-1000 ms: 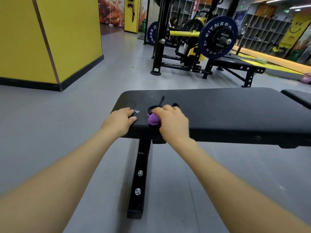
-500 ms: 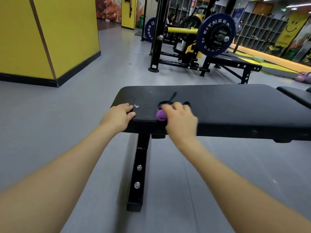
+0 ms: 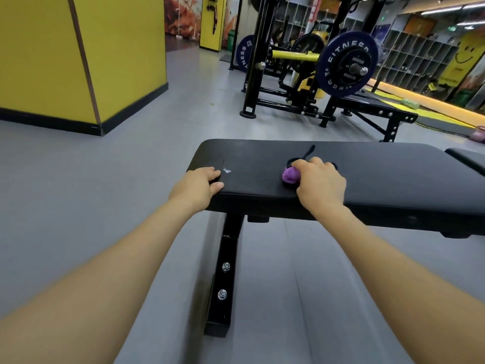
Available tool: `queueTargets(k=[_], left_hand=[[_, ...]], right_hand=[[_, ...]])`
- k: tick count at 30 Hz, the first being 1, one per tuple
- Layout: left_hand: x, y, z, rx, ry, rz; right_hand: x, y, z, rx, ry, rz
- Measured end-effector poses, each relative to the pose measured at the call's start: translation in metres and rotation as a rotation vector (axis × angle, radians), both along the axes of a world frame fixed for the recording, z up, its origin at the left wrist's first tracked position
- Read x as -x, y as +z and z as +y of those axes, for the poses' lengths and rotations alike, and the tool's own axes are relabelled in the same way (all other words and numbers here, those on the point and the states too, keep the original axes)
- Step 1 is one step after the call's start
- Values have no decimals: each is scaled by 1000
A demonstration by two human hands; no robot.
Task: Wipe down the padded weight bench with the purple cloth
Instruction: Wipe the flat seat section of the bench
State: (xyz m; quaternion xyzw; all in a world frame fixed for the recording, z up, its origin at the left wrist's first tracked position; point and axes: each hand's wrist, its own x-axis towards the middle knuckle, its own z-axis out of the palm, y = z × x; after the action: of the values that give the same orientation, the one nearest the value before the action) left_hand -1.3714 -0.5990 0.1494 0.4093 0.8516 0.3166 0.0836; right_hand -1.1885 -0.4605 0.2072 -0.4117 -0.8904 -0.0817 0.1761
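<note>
A black padded weight bench (image 3: 380, 177) runs across the view in front of me, its left end nearest my hands. My right hand (image 3: 319, 183) grips a bunched purple cloth (image 3: 290, 175) and holds it down on the pad near the front edge; only a small wad of the cloth shows at the thumb side. Dark wet streaks curl on the pad just beyond that hand. My left hand (image 3: 198, 183) rests on the bench's left front corner with fingers lying over the pad. A small white mark (image 3: 227, 170) sits on the pad beside the left fingers.
The bench's black steel leg (image 3: 223, 279) stands on the grey floor between my arms. A squat rack with blue weight plates (image 3: 346, 64) and another bench (image 3: 378, 109) stand behind. A yellow wall block (image 3: 78, 56) is at left, a second pad (image 3: 469, 158) at right.
My right hand has slid the purple cloth to the right along the pad, away from the left hand. The left hand stays on the bench's corner.
</note>
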Motion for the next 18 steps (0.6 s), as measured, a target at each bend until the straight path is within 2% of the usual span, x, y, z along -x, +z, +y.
queueTargets(k=[4,6,8,10,13,15,18], left_hand=[[2,0,-1,6,2,-4],[1,2,-2,9,-2,0],[0,3,-4,14,-10,2],[-1,3,-5,13,-13,-16],[-1,4,-5,20,-15,-8],[1,6,-5,23,-8,-22],[2,8,-6,45,-6,-15]], right_hand=[[37,-16,-43,7,248,-10],[37,-11,-40,10,330,-41],[28,-2,-16,39,333,-98],[17,8,11,36,220,-139],[13,11,24,24,47,-63],[23,8,9,71,100,-36],[28,4,-18,160,291,-11]])
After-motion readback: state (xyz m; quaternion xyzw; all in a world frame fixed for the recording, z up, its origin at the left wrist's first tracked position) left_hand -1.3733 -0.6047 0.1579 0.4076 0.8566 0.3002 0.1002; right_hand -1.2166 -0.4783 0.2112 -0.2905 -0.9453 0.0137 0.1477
